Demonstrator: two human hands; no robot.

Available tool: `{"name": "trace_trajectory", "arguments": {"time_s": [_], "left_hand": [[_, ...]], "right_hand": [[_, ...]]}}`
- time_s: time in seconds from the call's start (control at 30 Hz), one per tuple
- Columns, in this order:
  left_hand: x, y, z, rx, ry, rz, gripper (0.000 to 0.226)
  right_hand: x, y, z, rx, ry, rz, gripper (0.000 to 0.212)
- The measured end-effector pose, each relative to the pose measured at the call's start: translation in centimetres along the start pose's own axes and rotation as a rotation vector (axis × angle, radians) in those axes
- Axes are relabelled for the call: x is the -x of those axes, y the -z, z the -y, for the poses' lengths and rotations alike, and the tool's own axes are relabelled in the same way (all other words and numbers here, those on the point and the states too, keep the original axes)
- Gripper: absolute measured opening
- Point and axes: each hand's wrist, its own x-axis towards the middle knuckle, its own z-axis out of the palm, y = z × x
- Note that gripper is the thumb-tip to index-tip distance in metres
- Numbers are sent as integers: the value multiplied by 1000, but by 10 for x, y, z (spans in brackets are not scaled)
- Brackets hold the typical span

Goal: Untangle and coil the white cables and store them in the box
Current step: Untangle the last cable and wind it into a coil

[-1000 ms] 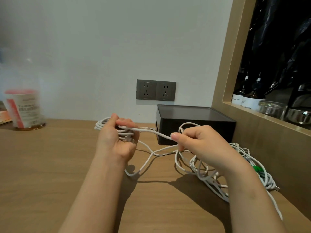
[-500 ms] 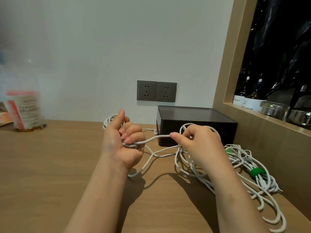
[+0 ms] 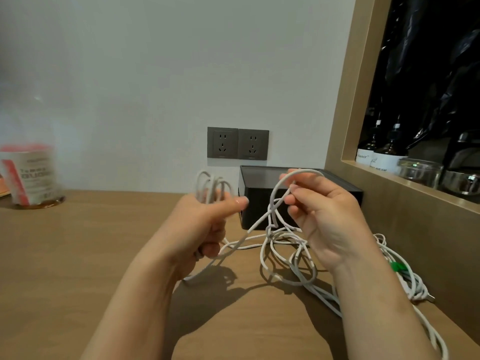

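Note:
My left hand (image 3: pixel 205 227) grips a small coil of white cable (image 3: pixel 211 187) whose loops stick up above the fist. One strand runs from that fist to my right hand (image 3: pixel 324 216), which pinches it and lifts it in an arch in front of the black box (image 3: pixel 262 201). A tangle of white cables (image 3: pixel 288 253) lies on the wooden table below my right hand. More white cable with a green tie (image 3: pixel 397 267) trails along the right wall. The box stands against the back wall and its inside is not visible.
Two grey wall sockets (image 3: pixel 237 143) sit above the box. A blurred red and white container (image 3: pixel 28 175) stands at the far left of the table (image 3: pixel 78 255). A wooden-framed niche (image 3: pixel 415 183) on the right holds dark bottles and glass jars.
My left hand has turned and risen, and the coil now stands above it. My right hand has lifted its strand higher into an arch and shifted slightly right.

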Motion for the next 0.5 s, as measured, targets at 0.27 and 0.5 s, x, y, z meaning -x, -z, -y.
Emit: {"name": "trace_trajectory", "arguments": {"time_s": [0.27,0.5], "left_hand": [[-2,-21,12,-341,131,158,31],[-7,-20,16,-294,97,62,21]], "right_hand": [[2,-7,-8,66,56,-56,21],[-2,2,-7,117,14,-136,10]]}}
